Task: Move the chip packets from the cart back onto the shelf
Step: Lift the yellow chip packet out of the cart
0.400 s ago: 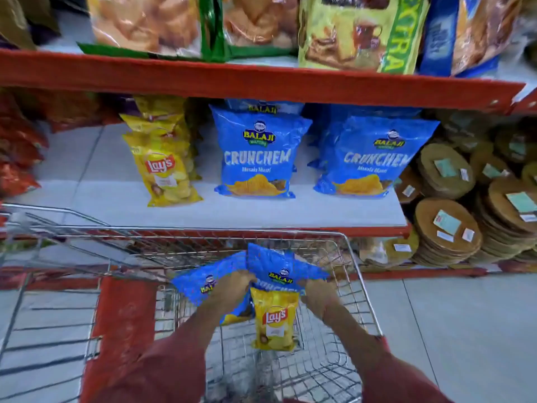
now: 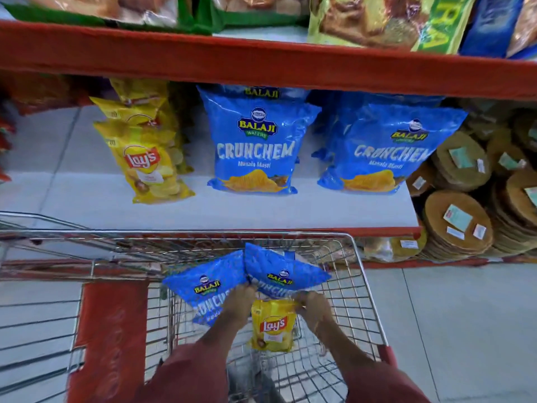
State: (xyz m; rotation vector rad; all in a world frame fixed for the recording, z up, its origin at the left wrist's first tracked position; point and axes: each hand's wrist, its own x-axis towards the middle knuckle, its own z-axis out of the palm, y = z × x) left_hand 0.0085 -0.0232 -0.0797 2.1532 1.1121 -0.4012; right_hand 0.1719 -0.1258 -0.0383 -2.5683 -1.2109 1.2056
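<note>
Inside the wire cart (image 2: pixel 366 286), the left hand (image 2: pixel 238 305) grips a blue Balaji Crunchem packet (image 2: pixel 200 292), while the right hand (image 2: pixel 312 308) pinches a second Balaji packet (image 2: pixel 283 274) together with a yellow Lay's packet (image 2: pixel 273 327) hanging below. All three sit slightly higher than a moment ago. Farther off, the white shelf (image 2: pixel 87 205) holds Lay's packets (image 2: pixel 145 161) at left and two "Crunchem Masala Masti" bags (image 2: pixel 252 146) to the right.

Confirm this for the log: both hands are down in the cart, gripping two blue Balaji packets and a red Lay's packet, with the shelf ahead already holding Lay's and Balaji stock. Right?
Not quite. The Lay's packet in the cart is yellow, not red, as the head view shows. The rest stands: the left hand and right hand hold it along with two blue Balaji packets, and the shelf already carries both brands.
</note>
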